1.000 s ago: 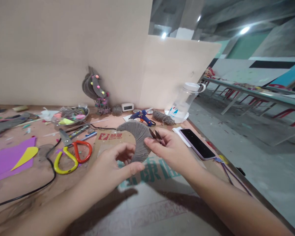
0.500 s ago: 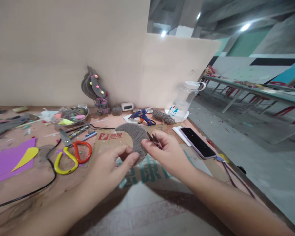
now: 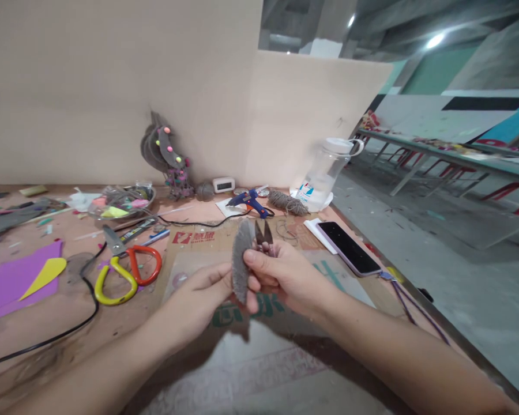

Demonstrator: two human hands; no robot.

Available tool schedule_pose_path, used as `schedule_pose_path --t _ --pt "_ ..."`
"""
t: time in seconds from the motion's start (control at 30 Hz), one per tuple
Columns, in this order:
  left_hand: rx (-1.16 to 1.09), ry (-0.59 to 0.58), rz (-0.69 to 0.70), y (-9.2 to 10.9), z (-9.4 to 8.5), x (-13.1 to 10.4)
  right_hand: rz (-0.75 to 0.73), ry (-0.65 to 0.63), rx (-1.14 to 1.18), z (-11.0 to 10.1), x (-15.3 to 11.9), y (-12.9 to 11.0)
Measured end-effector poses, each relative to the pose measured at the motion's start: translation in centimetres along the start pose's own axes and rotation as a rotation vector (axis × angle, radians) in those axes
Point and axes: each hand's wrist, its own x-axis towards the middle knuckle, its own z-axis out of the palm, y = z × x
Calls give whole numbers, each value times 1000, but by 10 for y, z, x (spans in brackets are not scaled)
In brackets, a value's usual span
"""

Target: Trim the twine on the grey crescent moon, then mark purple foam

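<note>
A curved piece wrapped in grey yarn (image 3: 242, 259) is held upright and nearly edge-on above the cardboard. My left hand (image 3: 210, 288) is closed on its left side, the fingertips partly hidden behind it. On the other side my right hand (image 3: 285, 276) pinches the same piece between thumb and fingers. That hand also keeps a small pair of thread snips (image 3: 263, 233) in its palm, the two pointed blades sticking up apart from each other. Beneath both hands lies a flattened cardboard sheet (image 3: 190, 253) with red and green print.
Left lie yellow-and-red scissors (image 3: 116, 276), purple sheet (image 3: 21, 276) and a bowl (image 3: 149, 202) of scraps. Behind stand a decorated grey crescent (image 3: 166, 153), a blue glue gun (image 3: 248, 202), a grey yarn skein (image 3: 288, 203) and a water bottle (image 3: 324, 176). A phone (image 3: 348, 248) lies right.
The yarn-wrapped piece has turned from its broad face to nearly edge-on. My right hand has shifted slightly lower, with the snips' blades now pointing up. My left fingers have closed behind the piece.
</note>
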Motion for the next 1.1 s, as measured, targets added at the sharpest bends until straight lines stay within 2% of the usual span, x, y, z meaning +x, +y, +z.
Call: schedule_pose_path --t 0.13,0.2,0.3,0.37,0.57,0.73,0.93,1.1 --pt "225 -29 35 13 -5 -8 -158 202 -142 1 -1 -8" --pt "331 -14 79 17 -6 -10 -166 244 -215 3 -3 -13" --pt "525 80 131 18 -6 -11 -115 245 -302 7 -7 -17" --pt "593 101 149 17 -6 -12 -95 245 -348 10 -9 -18" --pt "476 55 157 15 -8 -15 -120 165 -328 10 -12 -18" --pt "388 44 184 15 -11 -14 -118 151 -298 9 -12 -18" --pt "491 38 115 16 -4 -14 -126 161 -274 11 -12 -18" --pt "707 123 187 17 4 -20 -129 159 -260 10 -11 -15"
